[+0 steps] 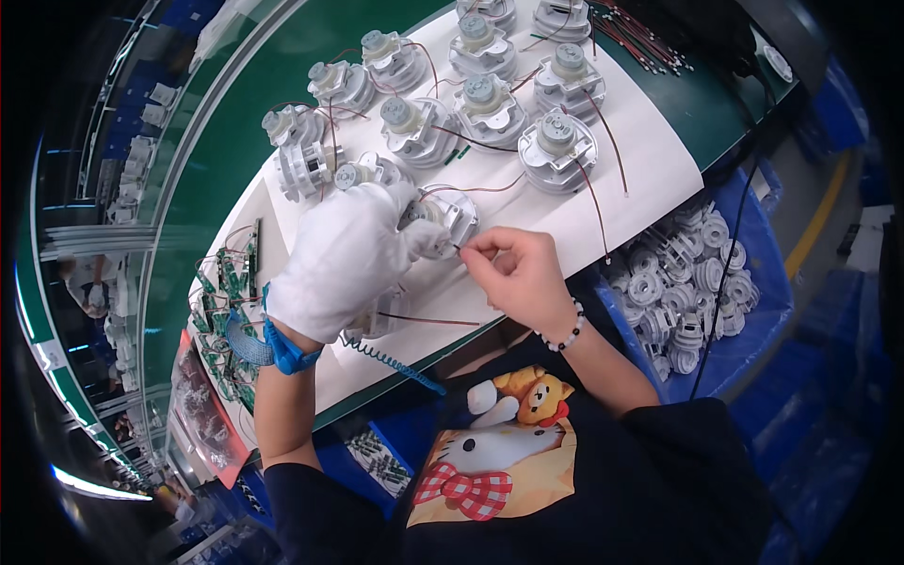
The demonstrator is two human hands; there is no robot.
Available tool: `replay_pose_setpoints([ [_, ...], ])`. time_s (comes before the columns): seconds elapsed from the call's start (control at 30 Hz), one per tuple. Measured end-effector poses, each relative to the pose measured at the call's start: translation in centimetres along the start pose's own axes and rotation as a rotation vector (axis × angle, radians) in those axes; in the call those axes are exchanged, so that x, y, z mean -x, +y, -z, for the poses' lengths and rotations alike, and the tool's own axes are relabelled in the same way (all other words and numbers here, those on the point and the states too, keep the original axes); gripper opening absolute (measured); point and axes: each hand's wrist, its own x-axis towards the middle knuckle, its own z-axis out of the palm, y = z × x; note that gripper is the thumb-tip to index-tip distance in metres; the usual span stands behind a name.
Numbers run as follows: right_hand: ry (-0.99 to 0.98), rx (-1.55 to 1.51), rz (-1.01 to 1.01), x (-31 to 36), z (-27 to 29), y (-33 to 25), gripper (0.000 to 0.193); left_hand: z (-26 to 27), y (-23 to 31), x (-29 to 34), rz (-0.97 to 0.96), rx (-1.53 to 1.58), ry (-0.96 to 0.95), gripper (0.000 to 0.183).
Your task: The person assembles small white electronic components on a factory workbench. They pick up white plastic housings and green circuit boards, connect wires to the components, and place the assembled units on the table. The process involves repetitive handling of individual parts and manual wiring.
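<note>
My left hand (344, 254), in a white glove with a blue wrist strap (292, 350), is closed around a white plastic motor unit (456, 215). The glove covers much of that unit. At its right edge, my bare right hand (516, 273) has thumb and forefinger pinched together on a thin dark wire (459, 248); only a short bit of it shows. Just beyond the glove stands another motor unit (350, 175). A further white unit (377, 320) is partly hidden below my left hand, with a brown wire (433, 320) running out to the right.
Several motor units (557, 151) with trailing wires stand across the white sheet (650, 169). Loose wires (645, 38) lie at the far right. Green circuit boards (231, 282) are heaped at left, near a red-edged bag (202, 405). A blue bin (767, 325) holds white rings.
</note>
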Motion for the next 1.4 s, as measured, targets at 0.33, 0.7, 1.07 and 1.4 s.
replay_pose_setpoints([
  [0.33,0.040,0.028,0.086,-0.9,0.0,0.6,0.007,-1.0,-1.2,0.1,-0.141,0.152,0.079,0.025],
  [0.7,0.118,0.280,0.348,-1.2,0.1,0.0,0.005,-0.8,-1.1,0.0,-0.100,0.223,0.027,0.028],
  [1.07,0.078,0.772,0.820,-1.8,0.8,-0.5,0.012,-0.4,-1.3,-0.4,-0.098,0.240,-0.047,0.029],
  [1.4,0.056,0.617,0.843,-2.5,0.2,0.6,0.011,-3.0,-2.1,0.1,-0.085,0.498,0.081,0.026],
])
